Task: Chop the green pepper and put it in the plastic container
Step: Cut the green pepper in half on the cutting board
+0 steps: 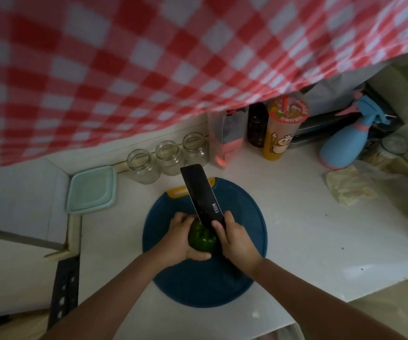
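Head view, centre of frame: whole glossy green bell pepper (202, 238), uncut, sitting on a round dark-blue plastic cutting board (247, 217) with a yellow handle slot at its far edge. Board laid on the white counter (308, 229), presumably to spare the surface and keep the pieces together.

Left grip (182, 239) curled round the pepper's left side, fingertips over the far shoulder and thumb low at the near side. Most likely holding a round, slippery fruit from rolling under the blade, with the fingers kept left of the cutting line.

Right grip (235, 239) wrapped round the handle of a broad black steel cleaver (201, 192), forefinger and thumb reaching onto the heel of the blade, probably for steadier aim. Blade pointing toward the top of the frame, tilted, with its edge at the pepper's upper right. Touching or just above: cannot tell.

Left of the board, near but apart: square mint-green plastic container (91, 190), apparently lidded, so needing opening before any pieces go in.

Behind the board, three clear glass jars (168, 157) in a row. Across the upper frame, a red-and-white checked cloth (149, 69).
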Tool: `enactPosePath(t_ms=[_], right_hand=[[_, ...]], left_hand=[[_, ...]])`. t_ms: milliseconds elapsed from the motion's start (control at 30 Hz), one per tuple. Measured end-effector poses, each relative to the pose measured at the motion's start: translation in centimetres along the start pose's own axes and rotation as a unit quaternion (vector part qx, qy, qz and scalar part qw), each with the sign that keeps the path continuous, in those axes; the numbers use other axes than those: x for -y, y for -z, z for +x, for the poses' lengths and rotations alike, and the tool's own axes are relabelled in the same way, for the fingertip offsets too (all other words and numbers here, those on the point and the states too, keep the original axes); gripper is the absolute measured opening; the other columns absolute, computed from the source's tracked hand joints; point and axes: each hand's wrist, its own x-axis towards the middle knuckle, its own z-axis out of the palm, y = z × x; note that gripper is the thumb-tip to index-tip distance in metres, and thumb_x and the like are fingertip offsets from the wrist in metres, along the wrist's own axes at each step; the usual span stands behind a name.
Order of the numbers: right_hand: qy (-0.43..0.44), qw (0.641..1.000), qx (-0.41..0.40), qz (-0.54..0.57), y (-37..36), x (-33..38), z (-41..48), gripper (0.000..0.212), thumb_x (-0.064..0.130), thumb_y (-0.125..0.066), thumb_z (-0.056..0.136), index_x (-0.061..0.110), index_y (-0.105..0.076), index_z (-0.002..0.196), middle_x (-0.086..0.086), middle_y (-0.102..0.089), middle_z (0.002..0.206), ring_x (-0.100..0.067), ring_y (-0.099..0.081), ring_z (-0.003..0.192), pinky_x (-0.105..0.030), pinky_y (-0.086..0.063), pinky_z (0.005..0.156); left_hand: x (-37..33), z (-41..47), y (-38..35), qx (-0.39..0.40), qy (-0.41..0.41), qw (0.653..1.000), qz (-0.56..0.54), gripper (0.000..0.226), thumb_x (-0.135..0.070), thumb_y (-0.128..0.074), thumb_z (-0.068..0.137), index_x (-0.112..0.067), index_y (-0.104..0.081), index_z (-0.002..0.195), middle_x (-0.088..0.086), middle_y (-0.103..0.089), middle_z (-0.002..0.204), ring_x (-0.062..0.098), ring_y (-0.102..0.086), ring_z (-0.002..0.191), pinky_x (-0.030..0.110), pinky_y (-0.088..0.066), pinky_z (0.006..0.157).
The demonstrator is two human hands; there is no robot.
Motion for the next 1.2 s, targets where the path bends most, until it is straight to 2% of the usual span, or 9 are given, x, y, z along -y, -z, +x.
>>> enactPosePath(t_ms=[100, 167, 300, 400, 467, 600, 800, 933, 1200], right_hand=[[-0.047, 0.997, -0.052, 0.043, -0.5, 0.2, -0.6, 0.020, 0.033, -0.039, 0.100, 0.015, -0.038, 0.091, -0.001, -0.055, 0.065, -0.006, -0.051, 0.044, -0.026, -0.042, 0.043], [-0.071, 0.993, -0.070, 0.058, -0.8, 0.5, -1.2, 0.021, 0.033, -0.040, 0.100, 0.015, -0.038, 0.090, -0.002, -0.057, 0.068, -0.007, -0.051, 0.046, -0.031, -0.045, 0.046], [-0.076, 0.991, -0.098, 0.051, -0.7, 1.0, -2.4, 0.021, 0.033, -0.039, 0.100, 0.015, -0.039, 0.089, 0.001, -0.057, 0.068, -0.010, -0.054, 0.053, -0.030, -0.045, 0.049], [-0.089, 0.990, -0.103, 0.036, 0.2, 0.3, -3.9, 0.021, 0.033, -0.040, 0.099, 0.015, -0.039, 0.089, 0.002, -0.057, 0.069, -0.010, -0.056, 0.056, -0.023, -0.043, 0.047], [-0.105, 0.988, -0.107, 0.029, 0.6, -0.5, -5.0, 0.021, 0.033, -0.040, 0.099, 0.016, -0.038, 0.087, 0.003, -0.057, 0.069, -0.008, -0.056, 0.057, -0.019, -0.042, 0.046], [-0.111, 0.985, -0.119, 0.050, 0.6, -1.0, -5.2, 0.022, 0.031, -0.042, 0.099, 0.021, -0.036, 0.080, 0.002, -0.055, 0.066, -0.006, -0.052, 0.052, -0.021, -0.041, 0.046], [-0.111, 0.985, -0.086, 0.100, 1.4, -1.3, -4.2, 0.024, 0.031, -0.041, 0.100, 0.013, -0.038, 0.084, -0.003, -0.053, 0.059, -0.010, -0.048, 0.038, -0.027, -0.041, 0.042], [-0.095, 0.987, -0.085, 0.100, 1.5, -1.7, -3.7, 0.023, 0.031, -0.040, 0.100, 0.013, -0.038, 0.085, -0.002, -0.051, 0.055, -0.013, -0.047, 0.039, -0.030, -0.041, 0.041], [-0.062, 0.992, -0.069, 0.088, 1.8, -1.8, -3.4, 0.019, 0.030, -0.039, 0.100, 0.019, -0.037, 0.084, 0.003, -0.052, 0.059, -0.007, -0.048, 0.040, -0.020, -0.038, 0.043]], left_hand=[[-0.2, -1.6, -1.7, -0.097, -0.006, 0.993, -0.072, 0.102, -0.032, -0.084, 0.064, -0.030, -0.023, 0.144, -0.010, -0.033, 0.130, 0.006, -0.039, 0.121, 0.021, -0.034, 0.100], [-0.8, -2.4, -3.5, -0.151, -0.007, 0.983, -0.103, 0.105, -0.030, -0.084, 0.065, -0.028, -0.017, 0.146, -0.014, -0.031, 0.133, 0.001, -0.036, 0.122, 0.018, -0.034, 0.100], [-1.8, -1.9, -4.6, -0.198, -0.012, 0.978, -0.067, 0.096, -0.031, -0.087, 0.058, -0.020, -0.031, 0.136, -0.010, -0.037, 0.125, 0.003, -0.043, 0.113, 0.016, -0.038, 0.091], [-2.2, -2.0, -5.3, -0.151, -0.025, 0.987, -0.042, 0.089, -0.031, -0.086, 0.057, -0.019, -0.037, 0.130, -0.006, -0.044, 0.123, 0.007, -0.049, 0.110, 0.022, -0.043, 0.093], [-2.6, -2.1, -6.0, -0.123, -0.039, 0.992, -0.017, 0.087, -0.029, -0.085, 0.059, -0.019, -0.036, 0.130, -0.005, -0.043, 0.123, 0.008, -0.047, 0.111, 0.020, -0.041, 0.094], [-2.7, -1.2, -5.4, -0.082, -0.043, 0.996, 0.017, 0.086, -0.028, -0.085, 0.059, -0.019, -0.036, 0.129, -0.004, -0.043, 0.121, 0.010, -0.046, 0.112, 0.023, -0.041, 0.096], [-3.2, 0.2, -3.3, 0.021, -0.022, 0.999, 0.020, 0.082, -0.028, -0.084, 0.059, -0.028, -0.035, 0.124, -0.011, -0.044, 0.114, 0.006, -0.049, 0.103, 0.023, -0.043, 0.090], [-3.3, 1.1, -2.3, 0.068, -0.007, 0.997, 0.022, 0.077, -0.028, -0.084, 0.058, -0.032, -0.037, 0.119, -0.010, -0.047, 0.114, 0.008, -0.051, 0.104, 0.031, -0.047, 0.092], [-3.2, 2.3, -1.0, 0.137, -0.007, 0.989, 0.050, 0.080, -0.032, -0.084, 0.056, -0.036, -0.037, 0.122, -0.010, -0.049, 0.119, 0.011, -0.051, 0.110, 0.040, -0.048, 0.096]])
